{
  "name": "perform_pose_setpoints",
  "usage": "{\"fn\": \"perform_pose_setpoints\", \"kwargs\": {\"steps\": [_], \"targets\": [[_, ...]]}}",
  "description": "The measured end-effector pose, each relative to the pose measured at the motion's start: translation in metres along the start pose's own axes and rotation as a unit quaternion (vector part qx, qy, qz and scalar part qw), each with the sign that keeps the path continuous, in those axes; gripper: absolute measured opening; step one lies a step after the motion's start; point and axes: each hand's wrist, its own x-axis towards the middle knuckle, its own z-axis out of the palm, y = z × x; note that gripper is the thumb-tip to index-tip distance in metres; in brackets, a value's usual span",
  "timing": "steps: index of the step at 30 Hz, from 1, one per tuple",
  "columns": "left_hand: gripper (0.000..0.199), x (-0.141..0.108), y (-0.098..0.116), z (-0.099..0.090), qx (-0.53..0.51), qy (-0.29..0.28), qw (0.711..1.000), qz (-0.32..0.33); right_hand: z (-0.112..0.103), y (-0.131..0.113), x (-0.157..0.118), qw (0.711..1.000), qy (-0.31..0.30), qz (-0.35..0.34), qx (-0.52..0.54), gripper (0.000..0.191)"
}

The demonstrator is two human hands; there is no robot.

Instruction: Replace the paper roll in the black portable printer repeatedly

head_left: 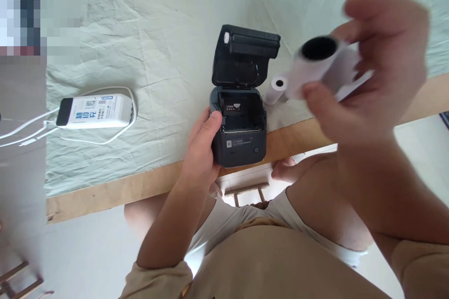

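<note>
A dark label printer stands near the table's front edge with its lid swung up. Inside, its paper bay shows no roll. My left hand grips the printer's left side, thumb on the upper rim. Up to the right, my right hand holds a white paper roll with a wide dark core, a loose strip of paper trailing toward the palm. Motion blurs this hand and the roll slightly. A smaller white paper roll with a narrow dark core rests on the cloth just right of the printer.
A white power strip with a black end and white cables lies on the left of the pale green cloth. The table's bare wooden edge runs along the front. A wooden stool is partly seen at lower left.
</note>
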Motion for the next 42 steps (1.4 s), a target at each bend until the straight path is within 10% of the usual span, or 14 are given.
{"fn": "perform_pose_setpoints", "kwargs": {"steps": [5,28,32,37,42], "targets": [[0.027,-0.002,0.001,0.001,0.001,0.016,1.0,0.012,0.032,-0.031,-0.004,0.992,-0.118,-0.036,0.026,0.047],[0.039,-0.003,0.005,-0.004,0.045,-0.036,0.998,0.01,0.041,-0.023,-0.017,0.973,-0.14,-0.171,0.072,0.01],[0.059,-0.004,0.005,-0.006,0.066,-0.029,0.997,0.01,0.031,-0.022,-0.011,0.996,0.005,-0.088,0.022,0.014],[0.059,-0.007,0.005,-0.007,0.071,-0.035,0.997,0.003,0.022,-0.022,-0.009,0.997,-0.059,0.048,0.022,0.042],[0.062,-0.006,0.007,-0.007,0.079,-0.033,0.996,-0.009,0.023,-0.022,-0.014,0.997,0.012,0.053,0.062,0.017]]}}
